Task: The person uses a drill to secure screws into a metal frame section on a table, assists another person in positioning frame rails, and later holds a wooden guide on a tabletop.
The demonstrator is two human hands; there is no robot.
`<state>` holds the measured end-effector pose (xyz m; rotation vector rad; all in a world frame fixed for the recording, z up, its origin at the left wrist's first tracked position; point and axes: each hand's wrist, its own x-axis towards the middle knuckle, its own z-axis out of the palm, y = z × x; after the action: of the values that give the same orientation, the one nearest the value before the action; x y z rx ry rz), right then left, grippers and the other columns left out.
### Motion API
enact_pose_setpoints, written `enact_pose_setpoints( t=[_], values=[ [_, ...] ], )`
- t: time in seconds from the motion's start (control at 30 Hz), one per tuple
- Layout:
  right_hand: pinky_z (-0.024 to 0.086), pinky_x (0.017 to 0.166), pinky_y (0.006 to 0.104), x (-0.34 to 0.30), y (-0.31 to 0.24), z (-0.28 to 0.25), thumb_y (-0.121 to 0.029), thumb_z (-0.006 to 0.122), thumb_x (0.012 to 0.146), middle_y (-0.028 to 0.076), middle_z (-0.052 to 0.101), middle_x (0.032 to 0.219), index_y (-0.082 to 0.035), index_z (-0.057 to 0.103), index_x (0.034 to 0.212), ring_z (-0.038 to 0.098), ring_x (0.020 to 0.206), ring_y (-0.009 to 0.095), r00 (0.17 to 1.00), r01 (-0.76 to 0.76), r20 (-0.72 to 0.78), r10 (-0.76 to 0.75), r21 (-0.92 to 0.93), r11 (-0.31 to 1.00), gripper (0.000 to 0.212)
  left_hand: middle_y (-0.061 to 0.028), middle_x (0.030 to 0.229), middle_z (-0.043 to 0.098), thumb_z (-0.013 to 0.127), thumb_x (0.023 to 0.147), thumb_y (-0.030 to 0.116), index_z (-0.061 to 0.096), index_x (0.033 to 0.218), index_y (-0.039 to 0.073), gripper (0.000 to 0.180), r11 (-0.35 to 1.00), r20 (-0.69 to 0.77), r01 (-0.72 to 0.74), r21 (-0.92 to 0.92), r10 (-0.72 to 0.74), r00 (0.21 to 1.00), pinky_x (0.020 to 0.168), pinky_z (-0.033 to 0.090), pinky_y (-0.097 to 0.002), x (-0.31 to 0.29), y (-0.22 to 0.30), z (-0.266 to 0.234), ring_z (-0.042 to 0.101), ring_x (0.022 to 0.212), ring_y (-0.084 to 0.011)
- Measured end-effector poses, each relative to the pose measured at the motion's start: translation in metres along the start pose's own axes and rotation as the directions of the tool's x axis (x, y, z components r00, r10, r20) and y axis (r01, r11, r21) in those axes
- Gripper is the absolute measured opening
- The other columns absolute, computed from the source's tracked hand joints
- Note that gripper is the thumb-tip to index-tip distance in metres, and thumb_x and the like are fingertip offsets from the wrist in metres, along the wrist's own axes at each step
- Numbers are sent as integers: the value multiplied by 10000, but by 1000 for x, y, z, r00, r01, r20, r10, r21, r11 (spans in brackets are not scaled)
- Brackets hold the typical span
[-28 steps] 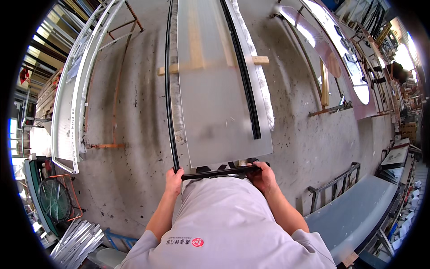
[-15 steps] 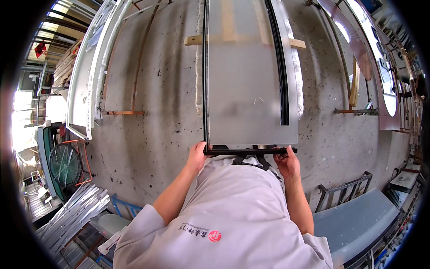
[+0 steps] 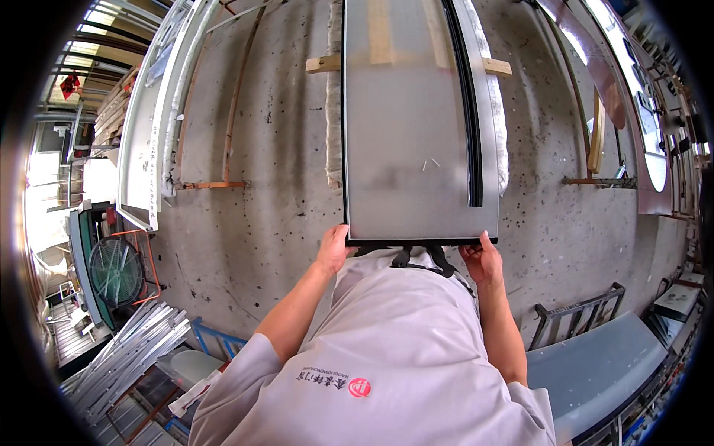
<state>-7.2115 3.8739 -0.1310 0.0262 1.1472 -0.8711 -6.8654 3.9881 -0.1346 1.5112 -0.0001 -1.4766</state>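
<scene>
Frosted panel [image 3: 409, 189] lies lengthwise in the upper middle of the head view, its near end just above our shirt [image 3: 401, 334]. We see that the gap between this end and the black crossbar [image 3: 416, 242] has closed since a moment ago; the bar now appears seated against the edge. We read this as the black side strip [image 3: 344, 134] and crossbar bordering the panel on two sides. Our left hand [image 3: 335, 249] grips their lower-left corner; our right hand [image 3: 482, 260] pinches the crossbar's right end, thumb uppermost. We cannot tell how the hidden fingers sit underneath.
</scene>
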Motion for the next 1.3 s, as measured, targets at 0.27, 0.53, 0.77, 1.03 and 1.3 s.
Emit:
enact_pose_setpoints(
  t=[0.27,0.53,0.77,1.03,1.3],
  values=[
    [518,840,414,-3,-7,-3,-259,541,997,93,638,1040,-17,566,1144,609,937,237,1000,29,7,-29,-19,999,284,-153,1116,633,437,986,222,593,1089,-83,358,990,16,-16,138,14,1000,902,537,-437,3,-7,-8,628,1016,-258],
    [505,890,475,-2,-24,2,-216,528,996,133,620,1132,21,566,1177,602,1009,278,999,-45,-29,44,-56,997,301,-125,1009,644,602,832,155,580,1070,-51,315,866,142,-122,485,59,988,831,518,-362,-2,15,-5,616,930,-223],
    [482,887,447,-5,-27,6,-300,543,983,108,605,1126,-6,536,1215,592,982,268,993,-75,-102,60,-150,986,374,-210,1016,657,739,612,173,583,1082,-61,547,469,167,-188,863,86,982,851,499,-362,-21,46,19,629,932,-294],
    [491,780,364,4,-76,36,-269,702,877,134,595,1013,33,543,1150,597,901,258,570,376,259,-780,-926,-32,437,-233,1069,651,752,621,176,586,1136,-14,573,388,296,-315,866,109,949,888,501,-414,-6,35,3,618,1002,-382],
    [486,860,492,41,-60,150,-341,740,808,241,565,1084,7,492,1075,568,1028,419,708,233,455,-540,-872,-430,504,-232,1040,655,742,634,206,607,1113,-3,540,333,359,-403,853,186,915,876,504,-426,-4,30,1,620,988,-393]
  ],
)
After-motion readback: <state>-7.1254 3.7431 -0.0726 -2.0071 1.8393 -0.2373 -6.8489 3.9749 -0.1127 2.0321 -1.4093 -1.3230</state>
